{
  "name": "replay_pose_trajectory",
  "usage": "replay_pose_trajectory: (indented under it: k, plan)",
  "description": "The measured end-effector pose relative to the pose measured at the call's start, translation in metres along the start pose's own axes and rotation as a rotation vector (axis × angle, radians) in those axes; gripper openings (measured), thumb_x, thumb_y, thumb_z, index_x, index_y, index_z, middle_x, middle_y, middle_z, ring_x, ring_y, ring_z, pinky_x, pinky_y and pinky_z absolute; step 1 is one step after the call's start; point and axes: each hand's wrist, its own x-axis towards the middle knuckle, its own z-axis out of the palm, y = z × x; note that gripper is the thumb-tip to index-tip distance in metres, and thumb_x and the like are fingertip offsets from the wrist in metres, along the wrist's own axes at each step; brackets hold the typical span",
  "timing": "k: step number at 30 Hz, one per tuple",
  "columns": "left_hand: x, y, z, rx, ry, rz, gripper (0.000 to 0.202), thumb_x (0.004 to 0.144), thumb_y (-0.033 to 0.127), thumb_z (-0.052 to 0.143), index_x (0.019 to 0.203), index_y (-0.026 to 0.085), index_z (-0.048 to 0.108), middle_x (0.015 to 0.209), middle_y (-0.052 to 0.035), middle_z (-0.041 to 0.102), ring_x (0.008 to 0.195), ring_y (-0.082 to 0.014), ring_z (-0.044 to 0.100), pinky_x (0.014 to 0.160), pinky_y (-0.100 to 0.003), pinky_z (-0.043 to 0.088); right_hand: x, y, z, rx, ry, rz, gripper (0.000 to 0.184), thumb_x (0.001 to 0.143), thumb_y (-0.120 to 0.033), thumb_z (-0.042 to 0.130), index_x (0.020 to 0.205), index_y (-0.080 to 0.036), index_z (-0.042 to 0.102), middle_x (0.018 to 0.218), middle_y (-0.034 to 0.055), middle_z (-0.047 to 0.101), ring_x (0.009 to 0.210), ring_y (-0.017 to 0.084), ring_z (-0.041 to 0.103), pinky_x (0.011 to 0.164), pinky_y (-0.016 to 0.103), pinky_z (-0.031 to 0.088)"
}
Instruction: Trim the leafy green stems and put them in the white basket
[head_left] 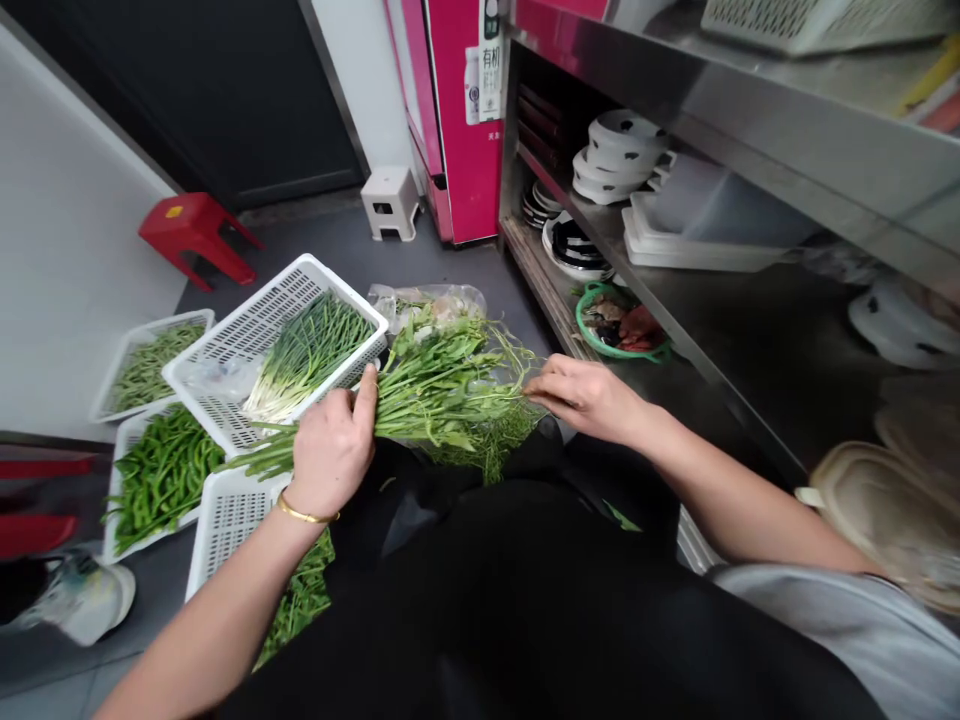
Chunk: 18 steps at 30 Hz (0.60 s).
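Observation:
My left hand (331, 447), with a gold bangle at the wrist, is wrapped round the stems of a bunch of leafy green stalks (435, 395) held over my black apron. My right hand (585, 397) is closed in a pinch at the leafy tips of the same bunch. A white slotted basket (225, 345) just beyond holds green chives with white ends. Another white basket (225, 515) lies under my left wrist with greens in it.
Two more white baskets hold green beans (161, 475) and thin greens (146, 365) on the grey floor. A red stool (196, 235), a small white stool (390, 203) and a pink cabinet (457, 120) stand beyond. Steel shelves (712, 300) with dishes are at right.

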Motion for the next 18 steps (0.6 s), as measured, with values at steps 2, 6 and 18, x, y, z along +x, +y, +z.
replay_pose_trajectory:
  k: [2, 6, 18]
  plan:
    - [0.005, 0.0, -0.003, -0.011, 0.022, 0.059, 0.059, 0.079, 0.007, 0.037, 0.138, 0.008, 0.034, 0.081, -0.0145, 0.055, 0.068, -0.0264, 0.054, 0.058, -0.036, 0.039, -0.005, 0.005, 0.0, 0.0, 0.001, 0.007, 0.021, 0.09, -0.025, 0.046, 0.093, -0.016, 0.064, 0.079, 0.0061, 0.058, 0.071, 0.012, 0.056, 0.062, 0.023, 0.044]
    - [0.012, 0.003, -0.007, -0.013, 0.043, 0.106, 0.056, 0.079, 0.007, 0.038, 0.134, 0.005, 0.039, 0.075, -0.0127, 0.054, 0.071, -0.0269, 0.053, 0.06, -0.036, 0.039, -0.013, 0.013, -0.01, -0.011, 0.067, 0.021, 0.018, 0.088, -0.022, 0.048, 0.093, -0.017, 0.065, 0.08, 0.0066, 0.059, 0.072, 0.013, 0.057, 0.063, 0.024, 0.045]
    - [0.014, 0.011, -0.006, 0.046, 0.064, 0.111, 0.058, 0.08, 0.007, 0.038, 0.137, 0.002, 0.032, 0.072, -0.0112, 0.052, 0.067, -0.0253, 0.052, 0.058, -0.035, 0.036, 0.021, -0.024, -0.014, -0.029, 0.244, -0.071, 0.02, 0.088, -0.028, 0.048, 0.094, -0.02, 0.065, 0.09, 0.0068, 0.061, 0.084, 0.016, 0.054, 0.073, 0.03, 0.043]
